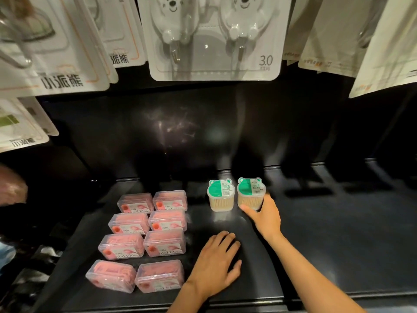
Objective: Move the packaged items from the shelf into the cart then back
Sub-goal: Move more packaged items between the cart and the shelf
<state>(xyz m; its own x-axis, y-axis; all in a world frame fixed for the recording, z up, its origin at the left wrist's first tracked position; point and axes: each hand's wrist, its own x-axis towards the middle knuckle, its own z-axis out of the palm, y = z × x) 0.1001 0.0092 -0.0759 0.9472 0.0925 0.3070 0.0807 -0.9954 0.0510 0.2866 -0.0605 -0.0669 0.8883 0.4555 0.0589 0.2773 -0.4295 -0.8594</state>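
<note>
The pink floss boxes [144, 240] are sitting in two columns at the left of the black shelf [338, 245], and my left hand [216, 263] is lying flat and relaxed just right of them, holding nothing. Farther right, my right hand [262, 214] is wrapping the right cotton-swab tub [251, 193], which is standing upright directly ahead of my palm beside the left tub [221, 194]; the curl behind it is, I think, closing.

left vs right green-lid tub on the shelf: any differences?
The right tub is gripped by the right hand; the left tub stands free, untouched. The right tub sits slightly farther back than the left tub. Both share bear-eared green lids, clear walls showing pale sticks, and stand upright, side by side on the black shelf.
</note>
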